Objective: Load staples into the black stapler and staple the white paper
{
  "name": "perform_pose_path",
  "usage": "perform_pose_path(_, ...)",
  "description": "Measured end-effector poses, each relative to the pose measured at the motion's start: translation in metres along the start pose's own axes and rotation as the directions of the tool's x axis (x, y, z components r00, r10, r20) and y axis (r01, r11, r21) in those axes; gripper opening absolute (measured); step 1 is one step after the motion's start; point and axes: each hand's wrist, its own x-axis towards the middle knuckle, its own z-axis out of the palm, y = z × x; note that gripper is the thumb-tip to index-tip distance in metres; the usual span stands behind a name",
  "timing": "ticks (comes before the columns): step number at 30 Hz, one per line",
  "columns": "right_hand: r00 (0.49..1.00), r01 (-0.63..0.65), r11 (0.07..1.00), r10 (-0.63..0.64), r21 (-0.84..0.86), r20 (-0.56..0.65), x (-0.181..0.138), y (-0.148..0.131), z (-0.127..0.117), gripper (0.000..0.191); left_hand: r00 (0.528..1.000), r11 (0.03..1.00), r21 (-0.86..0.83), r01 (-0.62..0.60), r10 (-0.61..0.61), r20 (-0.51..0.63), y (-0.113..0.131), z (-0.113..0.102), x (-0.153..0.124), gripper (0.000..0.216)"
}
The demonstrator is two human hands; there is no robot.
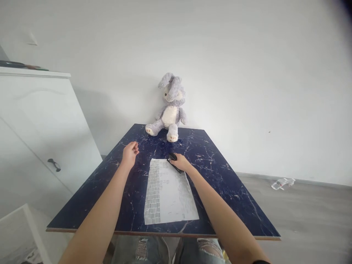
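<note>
A white printed sheet of paper (pixel 168 192) lies flat in the middle of a dark blue marbled table (pixel 225 183). My right hand (pixel 181 161) is closed around a small black object (pixel 173 160), likely a stapler, at the sheet's far right corner. To the left of the sheet's far end, my left hand (pixel 130 153) hovers over the table with its fingers loosely curled and nothing in it. A grey and white plush rabbit (pixel 169 109) sits upright at the table's far edge, against the wall.
A white cabinet (pixel 41 124) with a dark handle stands to the left of the table. A crumpled clear plastic bottle (pixel 282 183) lies on the grey floor at right. A white box corner (pixel 19 234) shows at bottom left.
</note>
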Motion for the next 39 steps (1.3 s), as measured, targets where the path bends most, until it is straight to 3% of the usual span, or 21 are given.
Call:
perform_pose_path(3, 0.998, 0.043, 0.999, -0.043, 0.014, 0.039, 0.029, -0.04, 0.03, 0.02, 0.999, 0.991, -0.129, 0.023, -0.019, 0.03, 0.017, -0.03, 0.007, 0.025)
perform_pose_path(6, 0.991, 0.091, 0.995, -0.094, 0.035, 0.091, 0.052, -0.076, 0.057, 0.017, 0.999, 0.998, 0.058, 0.024, -0.025, 0.026, 0.017, -0.035, 0.002, 0.03)
perform_pose_path(11, 0.98, 0.134, 0.989, -0.14, 0.057, 0.138, 0.076, -0.111, 0.086, 0.017, 0.999, 0.94, 0.34, 0.041, -0.042, -0.002, -0.006, -0.02, -0.001, 0.025)
perform_pose_path(18, 0.981, 0.126, 0.99, -0.134, 0.064, 0.139, 0.09, -0.116, 0.103, 0.021, 0.996, 0.697, 0.714, -0.069, 0.008, 0.088, -0.012, -0.043, 0.001, 0.014)
perform_pose_path(23, 0.983, 0.123, 0.991, -0.13, 0.058, 0.129, 0.091, -0.116, 0.104, 0.021, 0.977, 0.564, 0.802, -0.194, 0.04, 0.209, -0.02, -0.05, -0.008, 0.017)
perform_pose_path(29, 0.984, 0.118, 0.991, -0.125, 0.062, 0.125, 0.086, -0.119, 0.103, 0.018, 0.962, 0.439, 0.858, -0.265, 0.052, 0.27, -0.027, -0.054, -0.007, 0.022)
perform_pose_path(35, 0.989, 0.145, 0.988, -0.146, 0.057, 0.022, 0.078, -0.123, 0.096, 0.032, 0.974, 0.467, 0.855, -0.225, 0.074, 0.215, -0.032, -0.059, 0.0, 0.026)
perform_pose_path(39, 0.997, 0.075, 0.997, -0.076, 0.03, 0.011, 0.059, -0.127, 0.103, 0.027, 0.987, 0.536, 0.83, -0.158, 0.086, 0.132, -0.038, -0.064, 0.006, 0.023)
